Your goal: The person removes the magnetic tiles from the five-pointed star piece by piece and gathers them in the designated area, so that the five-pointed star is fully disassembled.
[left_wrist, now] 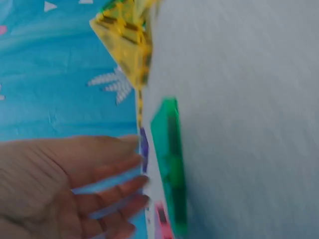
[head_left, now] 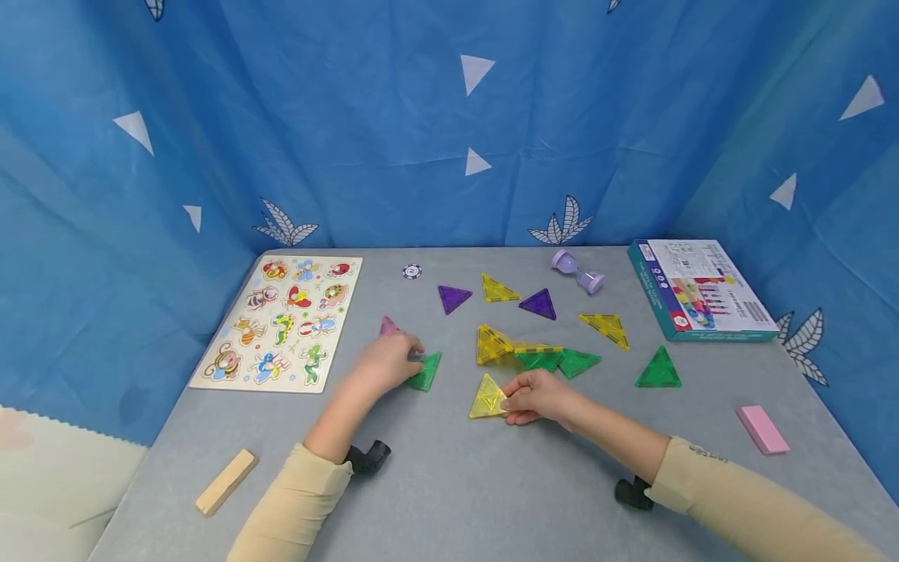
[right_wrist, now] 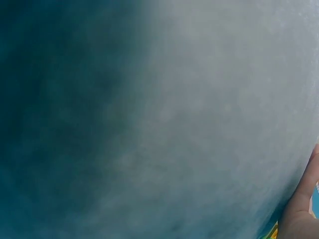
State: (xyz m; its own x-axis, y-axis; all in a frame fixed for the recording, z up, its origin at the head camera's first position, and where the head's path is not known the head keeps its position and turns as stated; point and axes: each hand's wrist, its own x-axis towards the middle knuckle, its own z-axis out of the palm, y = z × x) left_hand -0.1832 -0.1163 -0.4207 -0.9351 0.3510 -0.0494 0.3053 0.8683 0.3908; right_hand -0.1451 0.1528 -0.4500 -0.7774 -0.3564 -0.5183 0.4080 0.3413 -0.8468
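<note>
My right hand point(head_left: 544, 396) pinches a light yellow triangular magnetic tile point(head_left: 486, 399) by its right corner, thumb on the near face. Its tile is out of the right wrist view, where only part of the hand shows at the lower right edge. My left hand point(head_left: 382, 363) is over the table, fingers loosely bent and apart, beside a green triangular tile point(head_left: 424, 373). In the left wrist view a gap shows between the fingertips and that green tile point(left_wrist: 169, 164). A pink tile point(head_left: 389, 325) peeks out behind the left hand, partly hidden.
Joined yellow tiles point(head_left: 492, 344) and green tiles point(head_left: 577, 362) lie beyond the right hand. Purple tiles point(head_left: 538, 304), an hourglass point(head_left: 578, 272) and a poker chip point(head_left: 411, 271) are farther back. A picture puzzle board point(head_left: 330, 316), wooden block point(head_left: 226, 481), pink block point(head_left: 762, 429) and box point(head_left: 709, 289) flank them.
</note>
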